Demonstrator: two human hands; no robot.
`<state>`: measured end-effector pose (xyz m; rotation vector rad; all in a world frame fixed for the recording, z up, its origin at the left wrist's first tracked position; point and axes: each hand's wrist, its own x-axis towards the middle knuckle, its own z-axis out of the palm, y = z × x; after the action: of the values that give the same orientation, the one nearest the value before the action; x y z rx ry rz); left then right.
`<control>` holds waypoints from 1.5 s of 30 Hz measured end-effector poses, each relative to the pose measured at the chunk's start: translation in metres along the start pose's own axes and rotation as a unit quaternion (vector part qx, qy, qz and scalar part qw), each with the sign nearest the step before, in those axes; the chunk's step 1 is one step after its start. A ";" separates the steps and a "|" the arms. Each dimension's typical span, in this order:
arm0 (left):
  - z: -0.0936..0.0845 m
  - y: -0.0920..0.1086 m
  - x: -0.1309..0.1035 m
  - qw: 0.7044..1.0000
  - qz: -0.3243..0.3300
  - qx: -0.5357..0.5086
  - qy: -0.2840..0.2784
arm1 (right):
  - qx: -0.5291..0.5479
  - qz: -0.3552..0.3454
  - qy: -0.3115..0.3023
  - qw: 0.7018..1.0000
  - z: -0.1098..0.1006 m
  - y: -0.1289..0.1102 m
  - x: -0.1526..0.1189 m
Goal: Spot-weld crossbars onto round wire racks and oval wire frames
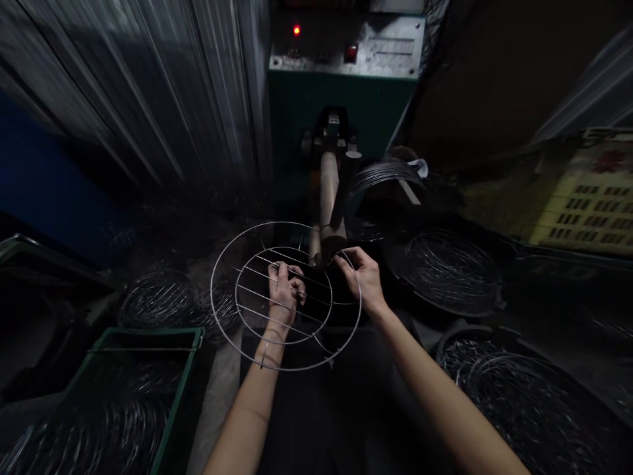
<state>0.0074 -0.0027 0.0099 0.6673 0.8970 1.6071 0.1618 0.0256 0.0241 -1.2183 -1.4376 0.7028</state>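
A round wire rack point(236, 285) with two rings and several parallel bars lies in front of the machine's metal arms point(330, 191). My left hand point(285, 293) is under the bars, its fingers curled round part of the rack near the middle. My right hand point(362, 274) is at the right side of the outer ring, thumb and forefinger pinched beside the tip of the lower machine arm. What lies between those fingertips is too small and dark to make out.
A green machine point(341, 92) with a red light stands ahead. Wire rings fill a green crate point(190, 369) at left. Black tubs of wire pieces point(524, 402) and rings point(448, 270) stand right, before a yellow crate point(568, 204). A wire bundle point(383, 173) hangs beside the arms.
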 end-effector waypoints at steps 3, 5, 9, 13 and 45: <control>-0.002 -0.001 0.001 1.000 0.004 -0.002 0.002 | 0.001 -0.009 -0.006 1.000 0.001 0.001 0.001; -0.003 -0.001 0.001 1.000 0.006 -0.002 0.003 | 0.002 -0.012 -0.008 1.000 0.001 0.001 0.001; -0.005 -0.004 0.001 1.000 0.004 -0.010 0.006 | 0.006 -0.007 -0.008 1.000 0.002 0.002 0.001; -0.008 -0.002 0.001 1.000 -0.009 -0.015 0.001 | -0.001 -0.004 -0.007 1.000 0.005 0.001 0.004; -0.009 0.002 -0.013 0.996 0.072 -0.022 0.039 | 0.041 0.070 -0.054 0.995 -0.032 -0.008 -0.050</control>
<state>0.0017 -0.0176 0.0066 0.6550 0.8829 1.7877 0.1853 -0.0300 0.0220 -1.2415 -1.4072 0.9260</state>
